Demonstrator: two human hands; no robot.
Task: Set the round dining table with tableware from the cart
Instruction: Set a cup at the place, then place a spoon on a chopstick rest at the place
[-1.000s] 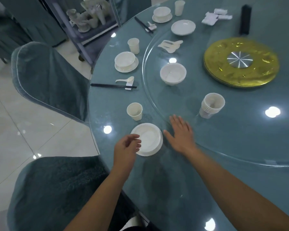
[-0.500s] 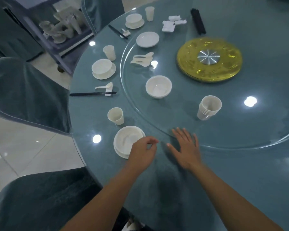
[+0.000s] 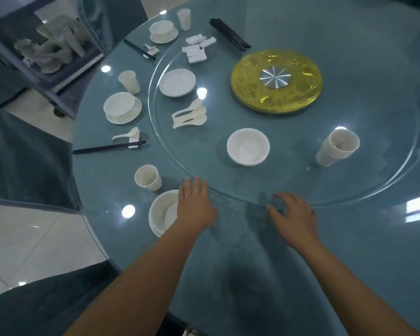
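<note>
- Both hands empty: left hand [image 3: 195,207] flat, fingers spread; right hand [image 3: 292,215] loosely curled on the bench [image 3: 240,263].
- Bowl [image 3: 163,214] under left hand's edge; cup [image 3: 148,178] just beyond.

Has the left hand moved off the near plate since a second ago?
Yes. The left hand has crossed from the plate's near-left edge to its right side, toward the glass turntable's rim.
</note>
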